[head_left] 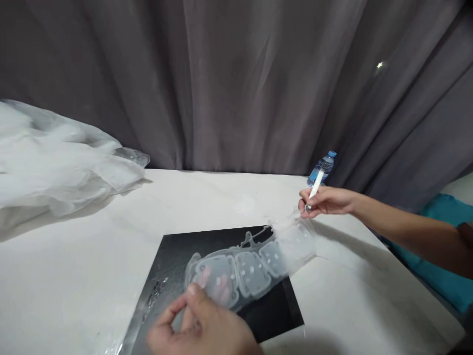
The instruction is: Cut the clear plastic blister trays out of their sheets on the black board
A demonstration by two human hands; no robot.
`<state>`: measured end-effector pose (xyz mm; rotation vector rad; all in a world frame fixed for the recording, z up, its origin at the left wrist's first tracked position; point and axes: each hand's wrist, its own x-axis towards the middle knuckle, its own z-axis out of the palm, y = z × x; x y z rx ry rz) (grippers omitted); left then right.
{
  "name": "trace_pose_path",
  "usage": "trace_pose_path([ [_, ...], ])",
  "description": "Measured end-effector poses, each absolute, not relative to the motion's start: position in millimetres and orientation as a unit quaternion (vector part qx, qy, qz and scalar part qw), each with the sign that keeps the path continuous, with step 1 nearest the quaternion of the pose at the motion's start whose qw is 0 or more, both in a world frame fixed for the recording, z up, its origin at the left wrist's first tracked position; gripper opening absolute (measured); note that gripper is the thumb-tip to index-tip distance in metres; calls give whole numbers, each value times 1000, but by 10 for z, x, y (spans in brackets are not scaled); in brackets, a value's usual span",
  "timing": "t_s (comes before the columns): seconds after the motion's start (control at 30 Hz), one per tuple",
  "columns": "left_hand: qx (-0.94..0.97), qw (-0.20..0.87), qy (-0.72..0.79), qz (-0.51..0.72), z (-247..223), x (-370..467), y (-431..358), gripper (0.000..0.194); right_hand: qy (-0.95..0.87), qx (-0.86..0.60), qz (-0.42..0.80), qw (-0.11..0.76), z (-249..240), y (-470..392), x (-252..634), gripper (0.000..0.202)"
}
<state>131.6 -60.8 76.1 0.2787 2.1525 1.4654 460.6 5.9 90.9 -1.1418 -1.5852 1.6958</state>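
My left hand pinches the near end of a translucent plastic sheet between thumb and fingers, and some fingers show through it from behind. Rounded frosted panels with pale dots run along the sheet, and one side has an irregular, stringy edge. It stretches slantwise over a black board toward my right hand. That hand is closed around a slim white pen-like tool with a small metallic tip pointing down. Whether the right fingers also touch the sheet's far end, I cannot tell.
A heap of thin white sheets lies at the left of the white table. At the back right stands a water bottle with a blue cap. A grey curtain hangs behind the table; teal fabric is beyond its right edge.
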Motion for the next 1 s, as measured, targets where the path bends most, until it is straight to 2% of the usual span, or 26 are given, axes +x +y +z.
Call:
trace_pose_path([
  [0.03,115,234,814,518,756,1250,-506,18,-595,-432,625,262,993,145,4632,18],
  [0.13,110,251,838,472,668,1073,-242,29,-608,-455,603,244,1044,259,4516,18],
  [0.27,150,232,831,482,464,984,-224,45,-609,-471,567,292,888,167,4111,21],
  [0.4,202,172,799,540,307,980,-467,19,-600,-446,560,356,664,63,3665,29],
  [0.47,218,131,782,569,305,925,-543,19,-602,-424,573,359,513,50,3450,34],
  [0.6,294,88,767,564,418,835,-570,37,-624,-377,597,335,189,52,3122,43],
  [0.7,339,55,786,514,426,1048,-645,46,-644,-358,591,329,28,-11,3053,37],
  [0.83,393,58,775,490,162,1592,-941,53,-677,-342,561,332,-15,-215,3159,23],
  [0.93,460,76,797,385,-105,1822,-1207,77,-702,-335,539,322,13,-319,3258,17],
  [1.0,472,64,807,349,-237,1865,-1348,86,-672,-344,568,328,24,-296,3326,16],
])
